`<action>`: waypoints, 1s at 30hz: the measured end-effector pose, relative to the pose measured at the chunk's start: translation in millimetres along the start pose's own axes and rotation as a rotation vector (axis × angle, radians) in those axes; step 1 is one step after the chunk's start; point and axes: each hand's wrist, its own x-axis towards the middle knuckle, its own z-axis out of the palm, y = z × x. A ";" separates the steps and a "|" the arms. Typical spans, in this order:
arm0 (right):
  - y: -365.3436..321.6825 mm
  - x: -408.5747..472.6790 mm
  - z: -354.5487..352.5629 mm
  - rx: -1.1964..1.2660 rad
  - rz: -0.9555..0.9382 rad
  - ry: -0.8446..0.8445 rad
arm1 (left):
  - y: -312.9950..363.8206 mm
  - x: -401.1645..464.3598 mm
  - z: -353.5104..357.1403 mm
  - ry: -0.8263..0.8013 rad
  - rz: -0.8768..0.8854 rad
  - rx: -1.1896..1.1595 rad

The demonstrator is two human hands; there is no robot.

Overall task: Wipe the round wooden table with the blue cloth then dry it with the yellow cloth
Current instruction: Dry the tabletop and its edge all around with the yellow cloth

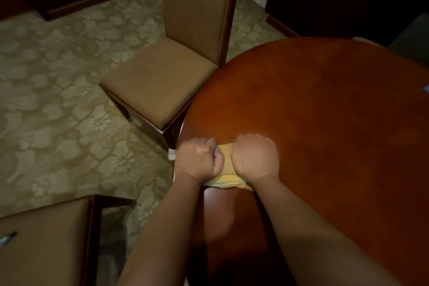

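Two bare forearms reach up from the bottom of the frame. The left hand [199, 160] grips the yellow cloth [226, 173] with curled fingers, and the right hand [255, 158] presses it (fingers bent) at the round wooden table [325, 104]'s left edge, at lower centre.

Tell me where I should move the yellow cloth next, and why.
Probably push the yellow cloth forward and right across the round wooden table. Both your left hand and right hand hold it at the near left rim, and most of the top lies beyond.

two bare forearms, left hand [199, 160] and right hand [255, 158] ungloved.
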 end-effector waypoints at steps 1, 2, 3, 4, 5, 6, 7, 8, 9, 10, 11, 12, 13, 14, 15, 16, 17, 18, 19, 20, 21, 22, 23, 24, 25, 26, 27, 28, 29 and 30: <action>1.0 5.2 1.2 0.000 -0.003 -0.007 | -2.0 4.3 0.8 -0.005 -0.008 -0.005; 1.9 10.7 2.6 0.003 -0.012 -0.015 | -3.8 8.4 1.3 -0.012 -0.019 -0.009; 3.0 16.1 4.0 0.007 -0.025 -0.016 | -5.3 12.2 1.6 -0.018 -0.031 -0.009; 4.0 21.5 5.7 0.010 -0.037 -0.014 | -6.7 15.7 2.0 -0.023 -0.043 -0.006; 5.3 26.6 7.2 0.010 -0.042 -0.012 | -8.5 19.8 2.7 -0.026 -0.051 -0.004; 6.5 31.4 8.7 0.010 -0.038 -0.009 | -10.9 24.6 3.7 -0.026 -0.053 -0.005; 7.1 36.2 10.3 0.008 -0.028 -0.004 | -13.5 29.9 4.8 -0.025 -0.050 -0.011; 7.7 40.1 11.9 0.004 -0.015 0.001 | -15.9 35.1 5.6 -0.022 -0.040 -0.021; 8.1 43.6 13.3 -0.001 -0.002 0.005 | -18.2 40.1 6.7 -0.021 -0.025 -0.034; 8.4 46.2 14.6 -0.005 0.012 0.009 | -20.4 44.7 7.8 -0.019 -0.009 -0.045; 8.3 48.6 15.8 -0.008 0.027 0.016 | -22.5 49.6 8.9 -0.020 0.006 -0.053; 8.4 50.9 16.9 -0.010 0.044 0.025 | -24.4 54.7 9.8 -0.025 0.021 -0.057; 8.8 53.5 18.5 -0.013 0.061 0.035 | -26.4 60.5 10.7 -0.034 0.038 -0.057; 9.1 56.4 20.2 -0.014 0.082 0.042 | -28.7 66.5 11.8 -0.045 0.056 -0.052; 9.5 59.4 21.7 -0.015 0.104 0.047 | -31.3 73.0 13.6 -0.056 0.076 -0.049; 9.7 62.3 22.9 -0.019 0.126 0.050 | -34.1 79.2 15.5 -0.065 0.098 -0.052; 10.0 65.3 24.0 -0.029 0.148 0.054 | -36.8 85.2 17.8 -0.074 0.122 -0.061; 10.3 68.1 24.9 -0.040 0.169 0.058 | -39.4 90.6 19.8 -0.079 0.147 -0.072; 10.4 70.8 25.3 -0.052 0.190 0.060 | -41.6 95.7 21.8 -0.085 0.172 -0.086; 10.4 72.7 25.4 -0.065 0.211 0.058 | -43.4 100.3 23.3 -0.096 0.197 -0.101; 10.5 74.6 25.6 -0.078 0.229 0.055 | -44.7 104.9 24.4 -0.109 0.218 -0.114; 10.6 76.5 26.4 -0.091 0.245 0.054 | -46.2 109.9 25.5 -0.124 0.235 -0.122; 11.0 79.1 27.7 -0.102 0.262 0.053 | -47.6 115.9 26.8 -0.140 0.250 -0.123; 11.8 81.4 28.8 -0.110 0.281 0.052 | -48.7 121.9 28.2 -0.156 0.265 -0.120; 12.8 84.2 30.2 -0.117 0.303 0.054 | -49.8 128.5 30.6 -0.166 0.283 -0.119; 14.0 87.5 31.2 -0.124 0.327 0.057 | -50.8 135.3 33.2 -0.171 0.305 -0.121; 15.2 90.9 32.2 -0.133 0.351 0.059 | -51.9 142.3 36.4 -0.175 0.327 -0.124; 16.6 94.7 33.6 -0.143 0.373 0.062 | -53.0 149.5 39.3 -0.179 0.347 -0.129; 18.5 98.9 35.2 -0.152 0.391 0.069 | -53.9 157.1 42.6 -0.181 0.365 -0.135; 20.9 103.2 37.1 -0.160 0.406 0.077 | -54.7 164.3 46.1 -0.181 0.380 -0.143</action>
